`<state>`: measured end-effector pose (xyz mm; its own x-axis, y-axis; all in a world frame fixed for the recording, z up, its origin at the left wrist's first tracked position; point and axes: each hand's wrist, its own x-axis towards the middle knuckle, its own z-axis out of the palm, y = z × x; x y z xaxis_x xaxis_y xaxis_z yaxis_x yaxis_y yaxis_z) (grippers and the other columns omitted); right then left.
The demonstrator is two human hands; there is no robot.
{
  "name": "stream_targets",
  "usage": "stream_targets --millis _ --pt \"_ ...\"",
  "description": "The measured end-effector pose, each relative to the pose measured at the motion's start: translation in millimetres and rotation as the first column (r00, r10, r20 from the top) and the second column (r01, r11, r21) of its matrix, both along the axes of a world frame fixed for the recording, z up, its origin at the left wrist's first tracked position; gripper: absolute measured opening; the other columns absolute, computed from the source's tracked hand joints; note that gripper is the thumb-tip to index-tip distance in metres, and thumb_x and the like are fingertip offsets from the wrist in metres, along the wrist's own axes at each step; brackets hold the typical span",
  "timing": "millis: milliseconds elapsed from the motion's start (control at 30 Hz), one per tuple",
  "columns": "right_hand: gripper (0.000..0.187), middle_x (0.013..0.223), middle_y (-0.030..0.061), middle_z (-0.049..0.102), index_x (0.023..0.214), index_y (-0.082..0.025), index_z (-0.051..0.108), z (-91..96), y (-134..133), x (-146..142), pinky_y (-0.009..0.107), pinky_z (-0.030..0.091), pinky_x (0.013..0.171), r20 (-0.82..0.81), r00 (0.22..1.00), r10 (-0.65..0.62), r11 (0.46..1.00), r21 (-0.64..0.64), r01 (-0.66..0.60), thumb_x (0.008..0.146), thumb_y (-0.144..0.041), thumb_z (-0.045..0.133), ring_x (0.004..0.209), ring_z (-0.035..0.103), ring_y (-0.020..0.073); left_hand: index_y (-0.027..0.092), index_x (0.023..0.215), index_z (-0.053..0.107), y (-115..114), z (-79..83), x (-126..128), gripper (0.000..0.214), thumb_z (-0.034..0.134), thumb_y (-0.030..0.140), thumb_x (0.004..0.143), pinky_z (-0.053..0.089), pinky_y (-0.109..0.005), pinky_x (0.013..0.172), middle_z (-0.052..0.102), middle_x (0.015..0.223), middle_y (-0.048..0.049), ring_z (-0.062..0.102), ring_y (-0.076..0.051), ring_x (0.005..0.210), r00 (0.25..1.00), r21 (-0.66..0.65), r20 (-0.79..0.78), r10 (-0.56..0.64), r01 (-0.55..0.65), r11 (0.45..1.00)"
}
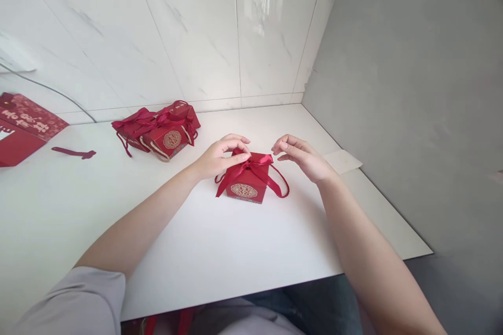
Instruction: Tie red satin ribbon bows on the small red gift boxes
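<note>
A small red gift box (244, 191) stands upright on the table in front of me, with a gold round emblem on its front. A shiny red ribbon (255, 168) is tied in a bow across its top, tails hanging down the front. Red cord handles (286, 183) stick out at its sides. My left hand (225, 154) is at the box's upper left, thumb and fingers apart, the thumb over the bow's left loop; whether it touches is unclear. To the right of the bow, my right hand (301, 156) hovers off the box with loosely curved, parted fingers, holding nothing.
Several similar red boxes with ribbons and cords (161, 131) sit together by the tiled wall (204, 26). Farther left lie a dark red strip (74, 152) and a larger red printed box (29, 128). A white sheet (342, 161) lies near the grey wall at right.
</note>
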<state>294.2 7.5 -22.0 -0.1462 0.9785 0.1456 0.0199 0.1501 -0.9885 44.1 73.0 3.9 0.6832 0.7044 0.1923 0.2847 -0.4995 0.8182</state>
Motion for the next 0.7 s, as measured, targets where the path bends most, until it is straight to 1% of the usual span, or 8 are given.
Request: stream_targets --millis 100,167,267,333,400,467,600,700 --pt "0.032 0.107 0.0027 0.066 0.082 -0.022 0.064 -3.2 2 -6 0.035 0.044 0.095 0.061 0.998 -0.012 0.999 -0.034 0.014 0.088 -0.053 0.058 0.106 0.058 0.0195 0.021 0.083 0.070 -2 -3.5 3 0.018 0.066 0.038 0.083 0.041 -0.043 0.105 0.059 0.126 -0.0094 0.052 -0.026 0.123 0.999 0.056 -0.021 0.029 -0.028 0.998" --pt "0.038 0.105 0.0035 0.068 0.074 -0.021 0.064 -4.3 2 -7 0.037 0.043 0.098 0.118 0.993 0.012 0.998 -0.060 -0.005 0.088 -0.056 0.056 0.103 0.059 0.0210 0.021 0.082 0.070 -3 -4.7 3 0.016 0.067 0.037 0.082 0.042 -0.043 0.103 0.059 0.126 -0.0093 0.055 -0.026 0.119 0.999 0.048 -0.040 0.023 -0.021 0.999" --pt "0.044 0.101 0.0043 0.070 0.067 -0.021 0.064 -3.8 1 -8 0.039 0.043 0.098 0.167 0.984 0.053 0.998 -0.054 -0.044 0.088 -0.059 0.054 0.100 0.061 0.0232 0.020 0.082 0.069 -3 -5.0 3 0.017 0.067 0.036 0.081 0.045 -0.042 0.099 0.059 0.127 -0.0096 0.059 -0.025 0.112 0.998 0.020 -0.059 0.014 -0.013 1.000" --pt "0.043 0.111 0.0046 0.069 0.068 -0.021 0.066 -2.2 -1 -9 0.039 0.042 0.099 0.184 0.980 0.072 0.997 -0.045 -0.065 0.087 -0.058 0.056 0.104 0.061 0.0243 0.020 0.083 0.070 -3 -5.0 3 0.018 0.067 0.038 0.081 0.045 -0.043 0.098 0.059 0.127 -0.0097 0.059 -0.026 0.112 0.998 0.032 -0.061 0.005 -0.003 0.999" --pt "0.041 0.126 0.0046 0.063 0.068 -0.021 0.066 -0.8 -2 -11 0.040 0.040 0.101 0.196 0.978 0.072 0.997 -0.040 -0.065 0.087 -0.056 0.058 0.110 0.060 0.0249 0.020 0.083 0.070 -3 -5.3 2 0.019 0.067 0.038 0.081 0.045 -0.043 0.098 0.059 0.127 -0.0097 0.057 -0.027 0.115 0.998 0.051 -0.067 -0.007 0.011 0.999" --pt "0.039 0.133 0.0049 0.058 0.067 -0.020 0.064 -0.5 -2 -13 0.040 0.040 0.102 0.193 0.980 0.054 0.998 -0.019 -0.052 0.086 -0.054 0.060 0.115 0.058 0.0250 0.020 0.082 0.070 -3 -5.5 2 0.018 0.067 0.038 0.081 0.045 -0.042 0.098 0.059 0.127 -0.0096 0.056 -0.027 0.118 0.997 0.059 -0.077 -0.017 0.021 0.998" --pt "0.035 0.132 0.0065 0.058 0.070 -0.021 0.061 -4.0 -1 -15 0.041 0.040 0.102 0.181 0.983 0.011 0.998 0.055 -0.021 0.088 -0.050 0.059 0.120 0.055 0.0237 0.021 0.082 0.069 -4 -5.4 2 0.016 0.067 0.037 0.081 0.044 -0.042 0.098 0.059 0.128 -0.0088 0.058 -0.026 0.115 0.995 0.054 -0.100 -0.021 0.026 0.998" --pt "0.033 0.132 0.0065 0.056 0.075 -0.022 0.059 -6.9 -1 -16 0.041 0.039 0.102 0.216 0.976 0.007 0.994 0.106 -0.031 0.092 -0.050 0.053 0.122 0.053 0.0230 0.020 0.080 0.068 -4 -5.2 3 0.017 0.067 0.037 0.081 0.044 -0.043 0.100 0.059 0.128 -0.0094 0.059 -0.025 0.114 0.995 0.047 -0.099 -0.023 0.028 0.999"
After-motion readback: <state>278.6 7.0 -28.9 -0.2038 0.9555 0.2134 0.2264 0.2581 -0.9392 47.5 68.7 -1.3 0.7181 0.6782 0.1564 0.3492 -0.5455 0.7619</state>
